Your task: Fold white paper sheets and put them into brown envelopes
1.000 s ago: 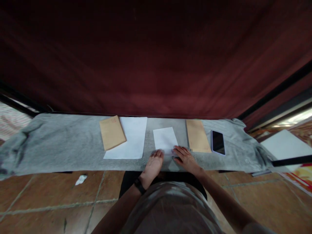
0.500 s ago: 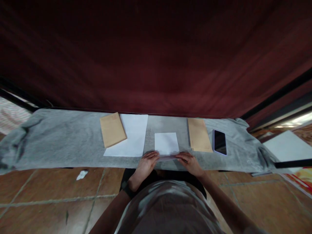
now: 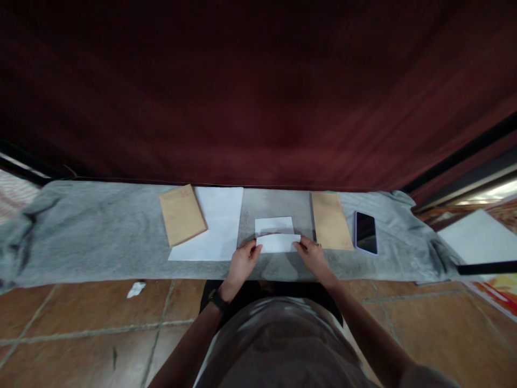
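The long cloth of soft fabric [image 3: 109, 231] under both hands is grey. Beyond the hands, the wide hanging curtain [image 3: 258, 124] is dark red. Left of the left hand, the flat rectangular paper envelope [image 3: 181, 214] is tan. Right of the right hand, the rectangular phone [image 3: 366, 233] has black screen and pale purple edge.

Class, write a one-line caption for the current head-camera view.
Left hand and right hand pinch a partly folded white sheet between two tan envelopes on grey cloth.
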`<state>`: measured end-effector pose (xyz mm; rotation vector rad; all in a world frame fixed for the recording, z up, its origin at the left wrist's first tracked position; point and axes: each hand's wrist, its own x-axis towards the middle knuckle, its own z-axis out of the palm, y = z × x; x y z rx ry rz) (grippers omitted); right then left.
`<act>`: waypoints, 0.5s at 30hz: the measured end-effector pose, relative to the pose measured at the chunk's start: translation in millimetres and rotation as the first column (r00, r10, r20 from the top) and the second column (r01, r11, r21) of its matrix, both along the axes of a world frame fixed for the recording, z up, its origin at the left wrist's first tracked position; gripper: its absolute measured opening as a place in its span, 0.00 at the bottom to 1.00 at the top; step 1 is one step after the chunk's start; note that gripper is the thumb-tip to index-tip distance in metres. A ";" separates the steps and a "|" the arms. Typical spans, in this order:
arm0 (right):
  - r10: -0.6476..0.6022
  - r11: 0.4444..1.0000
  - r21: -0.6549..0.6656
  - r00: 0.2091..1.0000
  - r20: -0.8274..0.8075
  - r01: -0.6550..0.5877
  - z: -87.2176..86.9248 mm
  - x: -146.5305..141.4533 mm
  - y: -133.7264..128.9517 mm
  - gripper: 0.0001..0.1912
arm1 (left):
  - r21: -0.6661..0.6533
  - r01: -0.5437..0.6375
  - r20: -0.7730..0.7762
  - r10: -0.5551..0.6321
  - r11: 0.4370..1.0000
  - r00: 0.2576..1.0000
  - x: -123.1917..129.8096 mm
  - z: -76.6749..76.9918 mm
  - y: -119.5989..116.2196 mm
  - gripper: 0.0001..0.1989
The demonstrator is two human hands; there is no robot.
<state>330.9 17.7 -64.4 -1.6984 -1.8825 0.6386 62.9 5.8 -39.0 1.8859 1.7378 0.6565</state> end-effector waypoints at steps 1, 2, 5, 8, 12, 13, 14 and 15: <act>-0.020 1.000 0.003 1.000 0.024 0.020 1.4 -2.8 3.8 0.14 | -0.026 -0.028 -0.031 0.027 0.999 0.999 2.5 1.9 3.8 0.11; -0.038 0.999 0.004 0.998 0.051 0.038 3.0 -5.4 7.6 0.13 | -0.051 -0.056 -0.067 0.053 0.997 0.996 5.0 4.1 7.6 0.12; -0.084 0.996 -0.008 0.985 0.148 0.086 8.3 -12.8 18.3 0.13 | -0.104 -0.133 -0.191 0.111 0.986 0.975 12.3 11.1 18.6 0.13; -0.084 0.994 -0.042 0.964 0.253 0.098 13.2 -19.7 28.2 0.13 | -0.131 -0.179 -0.291 0.135 0.975 0.947 18.0 17.3 27.7 0.15; -0.067 0.989 -0.103 0.931 0.358 0.111 17.0 -27.0 39.0 0.12 | -0.162 -0.225 -0.374 0.151 0.961 0.915 22.8 22.2 36.0 0.16; -0.064 0.986 -0.118 0.925 0.374 0.116 17.4 -28.2 41.0 0.12 | -0.169 -0.232 -0.388 0.152 0.958 0.909 23.8 22.9 37.5 0.16; -0.060 0.984 -0.130 0.920 0.387 0.119 17.5 -29.2 42.7 0.13 | -0.175 -0.238 -0.400 0.152 0.956 0.904 24.7 23.5 38.8 0.17; -0.059 0.983 -0.139 0.916 0.396 0.123 17.5 -29.9 44.1 0.13 | -0.180 -0.243 -0.410 0.151 0.953 0.900 25.5 24.0 40.1 0.17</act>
